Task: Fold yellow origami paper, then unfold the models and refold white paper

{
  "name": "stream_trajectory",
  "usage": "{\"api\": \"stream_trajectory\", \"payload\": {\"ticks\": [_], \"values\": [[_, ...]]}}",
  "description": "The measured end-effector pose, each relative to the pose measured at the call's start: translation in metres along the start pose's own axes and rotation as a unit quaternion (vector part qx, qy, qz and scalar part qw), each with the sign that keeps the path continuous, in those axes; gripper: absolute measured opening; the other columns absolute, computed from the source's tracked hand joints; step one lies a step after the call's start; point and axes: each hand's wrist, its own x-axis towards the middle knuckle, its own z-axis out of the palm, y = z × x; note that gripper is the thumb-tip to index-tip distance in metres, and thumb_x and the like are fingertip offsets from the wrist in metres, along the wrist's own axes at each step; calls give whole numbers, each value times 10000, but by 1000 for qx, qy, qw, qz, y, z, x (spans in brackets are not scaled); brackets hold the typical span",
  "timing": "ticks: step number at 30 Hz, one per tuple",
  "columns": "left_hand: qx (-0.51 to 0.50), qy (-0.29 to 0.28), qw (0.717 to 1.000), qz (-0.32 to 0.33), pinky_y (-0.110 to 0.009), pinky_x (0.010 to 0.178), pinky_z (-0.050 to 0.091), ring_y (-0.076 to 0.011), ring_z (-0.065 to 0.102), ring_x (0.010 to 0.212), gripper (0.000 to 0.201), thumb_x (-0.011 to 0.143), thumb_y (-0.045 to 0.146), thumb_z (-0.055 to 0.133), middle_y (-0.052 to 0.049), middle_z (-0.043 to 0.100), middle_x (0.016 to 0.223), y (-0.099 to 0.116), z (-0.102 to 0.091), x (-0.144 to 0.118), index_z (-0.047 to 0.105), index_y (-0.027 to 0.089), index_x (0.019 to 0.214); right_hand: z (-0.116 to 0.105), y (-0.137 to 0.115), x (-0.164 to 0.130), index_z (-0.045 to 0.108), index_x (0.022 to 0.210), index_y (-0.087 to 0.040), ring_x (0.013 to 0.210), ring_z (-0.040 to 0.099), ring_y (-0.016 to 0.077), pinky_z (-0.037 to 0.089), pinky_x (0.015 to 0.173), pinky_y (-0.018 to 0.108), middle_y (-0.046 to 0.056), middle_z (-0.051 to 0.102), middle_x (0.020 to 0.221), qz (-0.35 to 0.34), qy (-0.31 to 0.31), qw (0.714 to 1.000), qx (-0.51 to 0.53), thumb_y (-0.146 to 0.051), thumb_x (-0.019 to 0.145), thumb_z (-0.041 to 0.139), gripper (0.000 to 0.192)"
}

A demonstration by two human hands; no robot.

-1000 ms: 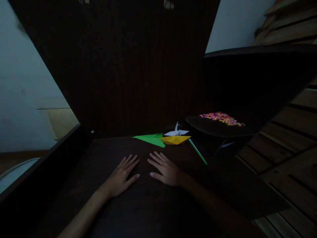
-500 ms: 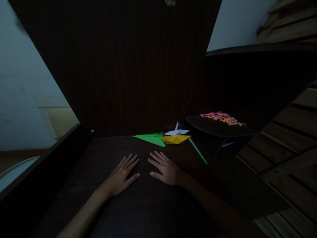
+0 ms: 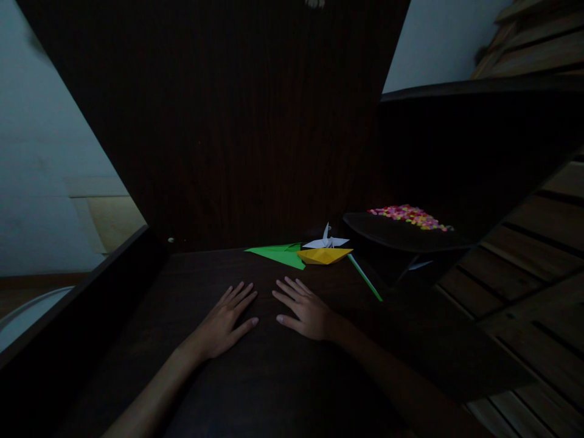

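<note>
Palm down on the dark wooden tabletop [image 3: 269, 377], my left hand [image 3: 225, 322] lies flat with its fingers stretched and nothing in it. My right hand [image 3: 303, 311] rests the same way a short gap to its right, fingers spread and thumb apart. Beyond the fingertips lies a green folded paper plane [image 3: 278, 254]. A yellow paper boat [image 3: 325, 256] sits against the plane's right end. Behind the boat stands a white paper crane [image 3: 326, 242]. To the right, a thin green and white stick [image 3: 365, 278] slants toward me. Neither hand touches these papers.
A dark upright panel [image 3: 255, 121] closes off the back. At right, a low shelf [image 3: 387, 234] carries a pile of small pink, red and yellow pieces [image 3: 410, 216]. A raised side board [image 3: 77, 304] borders the left. Wooden slats [image 3: 524, 261] lie beyond the right edge.
</note>
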Motion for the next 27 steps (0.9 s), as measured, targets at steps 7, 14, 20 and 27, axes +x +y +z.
{"api": "stream_trajectory", "payload": {"ticks": [7,14,20,27], "values": [[-1,6,1000,6,-552,1148,248,-304,249,1433,594,957,520,423,-93,324,1542,-2,1,-1,354,235,1475,1,0,1,388,1459,-180,1450,196,320,188,1167,538,131,276,1558,3,2,1000,-1,-512,946,464,616],[15,15,1000,15,-534,1150,256,-294,257,1433,590,964,517,410,-91,332,1542,-4,4,-1,346,233,1477,2,0,1,381,1463,-172,1450,191,328,183,1167,535,136,263,1562,4,-4,1000,-8,-509,951,455,617],[9,0,1000,1,-553,1147,249,-304,238,1438,606,960,528,406,-101,321,1544,-1,1,0,352,211,1474,4,1,1,378,1465,-194,1451,195,319,194,1163,538,121,265,1563,1,5,1000,-2,-511,945,470,615],[3,-4,1000,3,-563,1144,244,-309,232,1439,611,962,521,406,-105,302,1551,-2,1,0,334,210,1483,6,3,1,384,1460,-188,1447,213,315,202,1162,538,126,283,1556,-9,17,1000,-9,-495,947,479,605]]}}
